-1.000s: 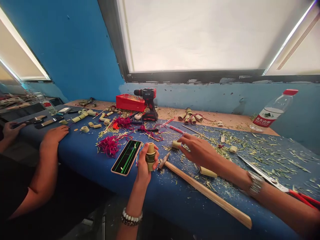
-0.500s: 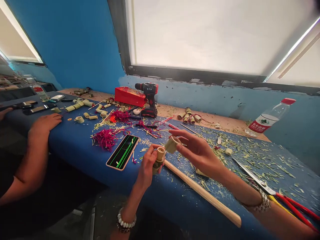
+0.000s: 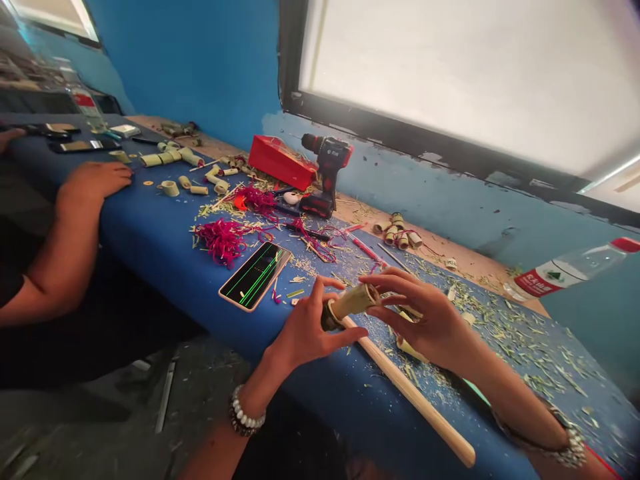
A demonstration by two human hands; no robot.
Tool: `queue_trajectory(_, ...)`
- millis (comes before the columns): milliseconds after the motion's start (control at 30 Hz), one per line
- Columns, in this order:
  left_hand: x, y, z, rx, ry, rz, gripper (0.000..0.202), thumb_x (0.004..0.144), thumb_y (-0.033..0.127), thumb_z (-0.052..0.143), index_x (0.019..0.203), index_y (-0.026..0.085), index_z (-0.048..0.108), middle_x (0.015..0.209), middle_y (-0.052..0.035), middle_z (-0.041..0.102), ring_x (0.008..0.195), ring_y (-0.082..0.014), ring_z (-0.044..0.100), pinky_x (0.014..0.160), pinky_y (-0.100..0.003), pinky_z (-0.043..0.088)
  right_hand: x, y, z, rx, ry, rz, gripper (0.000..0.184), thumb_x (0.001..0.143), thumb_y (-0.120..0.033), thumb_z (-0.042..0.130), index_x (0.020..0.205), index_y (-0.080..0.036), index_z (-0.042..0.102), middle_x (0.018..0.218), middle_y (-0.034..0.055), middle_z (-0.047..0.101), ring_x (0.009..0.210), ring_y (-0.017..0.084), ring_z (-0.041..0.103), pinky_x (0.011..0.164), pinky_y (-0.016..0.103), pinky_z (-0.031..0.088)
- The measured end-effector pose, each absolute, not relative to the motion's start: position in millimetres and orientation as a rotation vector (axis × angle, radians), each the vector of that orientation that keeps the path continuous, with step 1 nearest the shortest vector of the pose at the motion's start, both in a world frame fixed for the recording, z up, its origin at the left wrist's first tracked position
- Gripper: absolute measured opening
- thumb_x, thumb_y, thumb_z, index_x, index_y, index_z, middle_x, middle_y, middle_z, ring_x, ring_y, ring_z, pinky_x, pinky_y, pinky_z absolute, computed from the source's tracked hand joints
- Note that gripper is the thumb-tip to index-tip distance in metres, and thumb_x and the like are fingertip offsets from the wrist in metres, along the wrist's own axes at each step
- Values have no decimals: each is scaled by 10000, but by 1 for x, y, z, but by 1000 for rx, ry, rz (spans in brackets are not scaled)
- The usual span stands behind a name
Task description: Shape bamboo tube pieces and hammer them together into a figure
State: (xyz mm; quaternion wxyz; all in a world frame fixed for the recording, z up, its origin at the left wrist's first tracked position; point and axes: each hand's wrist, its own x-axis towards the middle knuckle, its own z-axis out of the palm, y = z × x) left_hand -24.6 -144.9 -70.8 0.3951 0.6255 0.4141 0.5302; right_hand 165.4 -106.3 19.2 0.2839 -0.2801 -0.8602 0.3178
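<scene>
Holding a short bamboo tube (image 3: 351, 301) up between both hands, right over the near end of a long pale wooden stick (image 3: 415, 393) lying on a blue-covered bench (image 3: 320, 393). Left hand (image 3: 305, 330) is closed round the darker end, w/ a beaded bracelet (image 3: 243, 415) on that wrist. Right hand (image 3: 420, 320) has its fingers curled over the far end, so the tube's gripped from both sides. Can't tell if the dark end is a separate piece or part of the same tube, fingers hide too much.

Handling-wise, imo it's light and pretty stiff, but the smooth skin looks kinda slippery and the cut rim's prob the fragile bit, could split if squeezed hard. Best hold = round the middle of the wall, not the rim.

Just left of the hands there's a phone (image 3: 255, 285) w/ green lines on the screen, then a tangle of magenta thread (image 3: 225, 241). Further back: a cordless drill (image 3: 327, 167), red box (image 3: 283, 162), and a bunch of tied bamboo pieces (image 3: 400, 230). Bamboo shavings (image 3: 520, 340) all over the right side. Co-worker's hand (image 3: 95, 181) rests on the bench far left, well apart from all this.
</scene>
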Motion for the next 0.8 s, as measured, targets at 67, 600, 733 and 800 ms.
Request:
queue_trajectory(67, -23, -145, -71, 1622, 1079, 1309, 518, 776, 359, 728, 1216, 233, 486, 699, 38, 611, 541, -127, 492, 556, -229, 329, 168, -103, 26, -769, -2369, 868, 294, 943, -250, 609, 1235, -275, 634, 1058, 53, 626, 908, 167, 653, 784, 321, 614)
queue_trajectory(600, -22, -148, -82, 1814, 1126, 1359, 506, 812, 397, 708, 1280, 265, 571, 793, -1, 679, 571, -133, 550, 590, -215, 360, 175, -104, 33, -859, -2435, 957, 338, 902, -302, 651, 1237, -263, 672, 1064, 51, 726, 854, 181, 709, 728, 293, 642)
queue_trajectory(733, -20, -148, -82, 1844, 1121, 1364, 517, 813, 440, 704, 1281, 258, 583, 805, -21, 695, 621, -158, 586, 603, -221, 361, 176, -105, 35, -838, -2473, 916, 343, 916, -295, 624, 1255, -258, 661, 1074, 64, 723, 877, 192, 702, 694, 294, 640)
queue_trajectory(800, -19, -148, -82, 1809, 1128, 1370, 544, 784, 468, 727, 1273, 267, 601, 790, -25, 700, 627, -175, 594, 602, -227, 351, 178, -105, 35, -794, -2539, 805, 329, 929, -281, 605, 1251, -265, 665, 1078, 65, 718, 867, 186, 693, 695, 298, 631)
